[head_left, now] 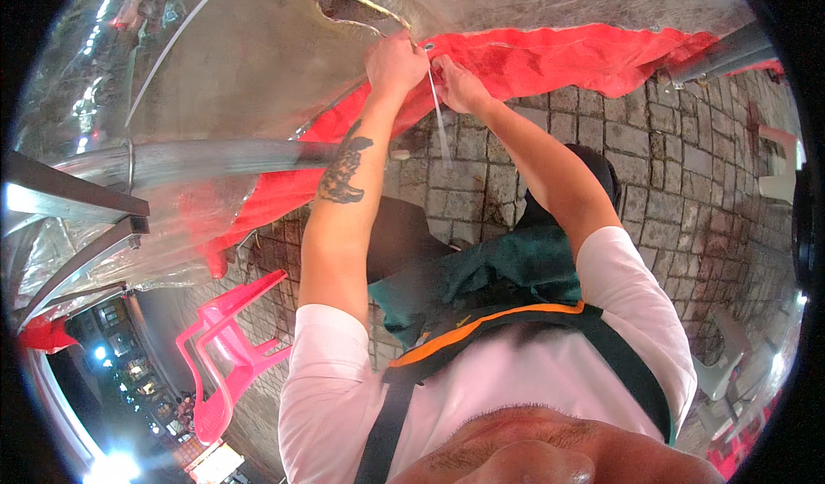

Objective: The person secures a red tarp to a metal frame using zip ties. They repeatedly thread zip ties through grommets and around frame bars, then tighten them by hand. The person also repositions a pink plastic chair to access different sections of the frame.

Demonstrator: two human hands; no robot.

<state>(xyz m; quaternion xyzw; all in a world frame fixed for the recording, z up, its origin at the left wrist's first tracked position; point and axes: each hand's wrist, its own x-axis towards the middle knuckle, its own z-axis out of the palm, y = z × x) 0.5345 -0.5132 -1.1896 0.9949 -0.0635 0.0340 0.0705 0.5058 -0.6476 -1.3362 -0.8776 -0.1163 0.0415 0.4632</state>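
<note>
My left hand (396, 65) is closed at the edge of a clear plastic sheet (232, 72), where a patterned trim meets the sheet's red border (533, 59). Its fingertips are hidden behind the knuckles. Just to the right, my right hand (459, 84) has its fingers curled and pinched against the red border. A thin white cable tie (439, 115) hangs down between both hands, its upper end close to a small metal eyelet (428, 48). What exactly lies between the right fingertips is too small to make out.
A metal pole (232, 159) runs behind my left forearm, and another metal pole (726, 54) lies at the far right. Another white tie (176, 46) loops at upper left. A pink plastic chair (228, 347) stands at lower left on the paving (636, 140). Pale chairs (726, 355) are at right.
</note>
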